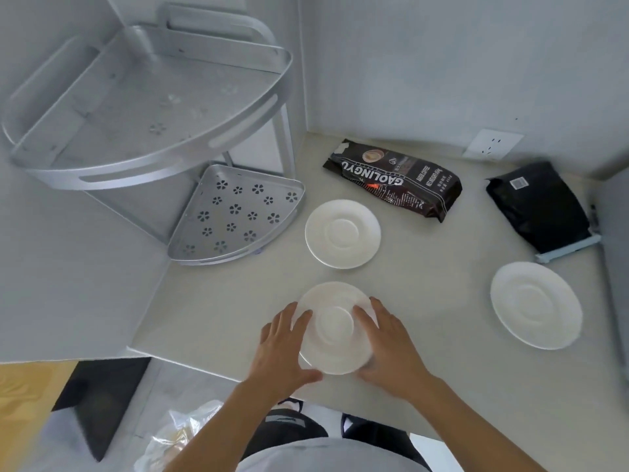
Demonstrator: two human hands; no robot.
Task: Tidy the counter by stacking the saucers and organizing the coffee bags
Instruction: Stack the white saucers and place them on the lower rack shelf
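Note:
Three white saucers lie on the pale counter (425, 284). My left hand (282, 345) and my right hand (388, 345) grip the nearest saucer (335, 330) by its left and right rims near the counter's front edge. A second saucer (342, 234) lies just behind it. The third saucer (536, 304) sits apart at the right. A dark printed coffee bag (394, 178) lies flat at the back. A plain black coffee bag (537, 206) lies at the far right on a light blue clip.
A two-tier silver corner rack (235, 216) stands at the back left, both shelves bare. A wall socket (493, 144) is behind the bags. Below the counter's front edge are a plastic bag (180, 434) and a dark box (98, 396) on the floor.

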